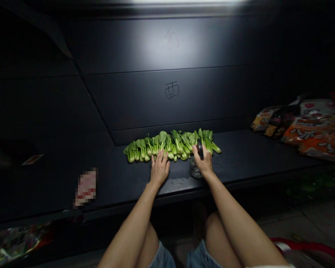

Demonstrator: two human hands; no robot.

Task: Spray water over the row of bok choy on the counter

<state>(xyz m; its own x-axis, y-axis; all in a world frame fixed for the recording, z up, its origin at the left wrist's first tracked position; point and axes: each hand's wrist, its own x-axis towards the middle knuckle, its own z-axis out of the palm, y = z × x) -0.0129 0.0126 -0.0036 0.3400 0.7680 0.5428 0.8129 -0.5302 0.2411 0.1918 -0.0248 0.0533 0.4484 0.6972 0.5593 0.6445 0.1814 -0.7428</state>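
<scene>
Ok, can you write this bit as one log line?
left hand: flat on greens | right hand: holding dark object | shelf

Open shelf in front, greens against the back wall

The dark shelf [240,160] lies bare to the right of the bok choy row [170,145] up to the snack packets [309,126], and bare to its left too. The row sits tight to the back panel [156,100]; a small glass jar [195,170] stands just before it.
</scene>
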